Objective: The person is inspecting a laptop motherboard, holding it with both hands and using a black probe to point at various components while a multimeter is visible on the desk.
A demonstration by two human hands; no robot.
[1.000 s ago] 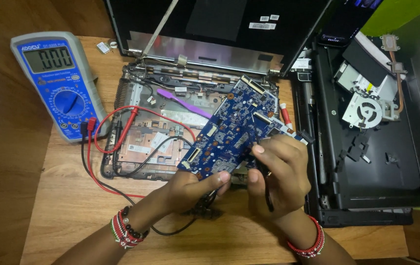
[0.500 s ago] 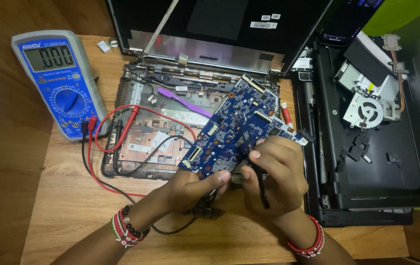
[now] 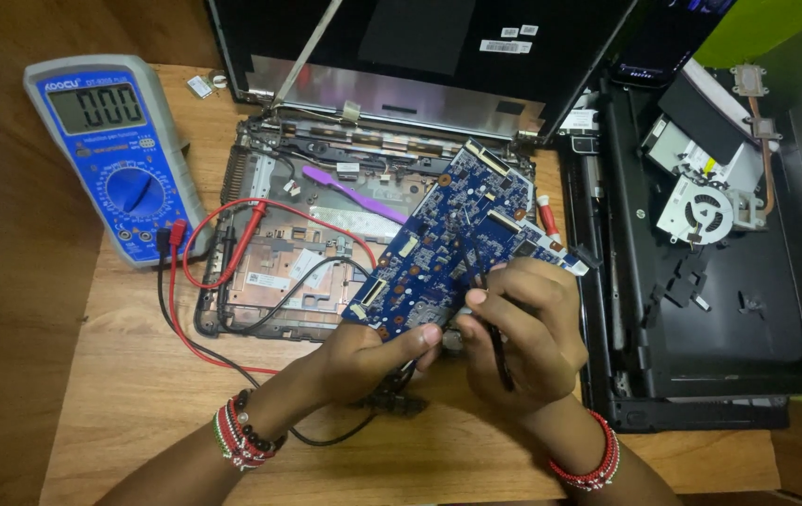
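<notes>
Head view: both hands [image 3: 438, 347] grip blue circuit board [image 3: 452, 244] over stripped laptop base [image 3: 269, 272], multimeter [image 3: 115, 155] left

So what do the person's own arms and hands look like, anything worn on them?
Both forearms are bare, with no sleeves and no gloves on either hand. The left hand has a stack of red, white and black beaded bracelets at the wrist. The right hand has a red and white beaded wristband. No rings show.
</notes>
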